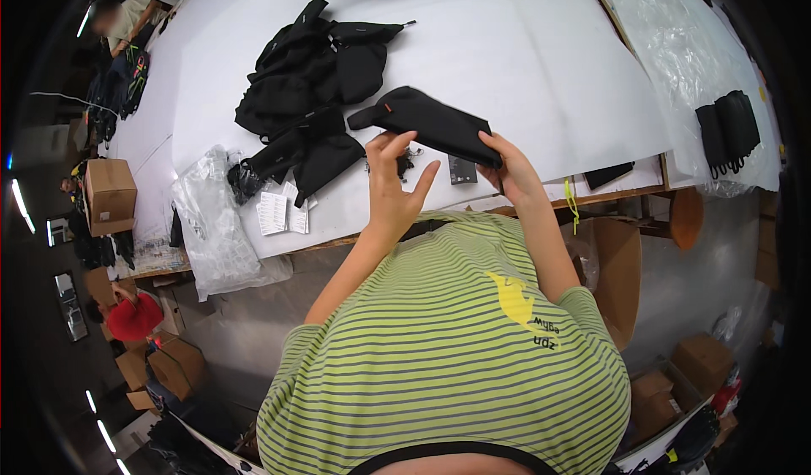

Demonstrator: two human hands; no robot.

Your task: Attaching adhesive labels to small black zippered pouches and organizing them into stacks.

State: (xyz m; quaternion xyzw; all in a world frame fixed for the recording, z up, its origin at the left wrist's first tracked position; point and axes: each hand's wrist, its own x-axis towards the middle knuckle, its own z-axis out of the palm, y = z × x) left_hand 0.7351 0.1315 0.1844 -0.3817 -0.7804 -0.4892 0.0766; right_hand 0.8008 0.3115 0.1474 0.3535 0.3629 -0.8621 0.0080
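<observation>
A long, soft black fabric piece with a small red tab is held up over the white table. My right hand grips its right end, thumb on top and the other fingers partly hidden beneath. My left hand is at its lower edge, fingers apart and thumb stretched out; I cannot tell whether a fingertip touches the fabric. Left of the piece lies a loose heap of similar black fabric items. Below it on the table are a dark card and a small tangle of black cords, partly behind my left hand.
White printed label sheets and a crumpled clear plastic bag lie at the table's near left edge. To the right, a stack of black pieces rests on plastic sheeting. A cardboard box stands far left; another person is beyond.
</observation>
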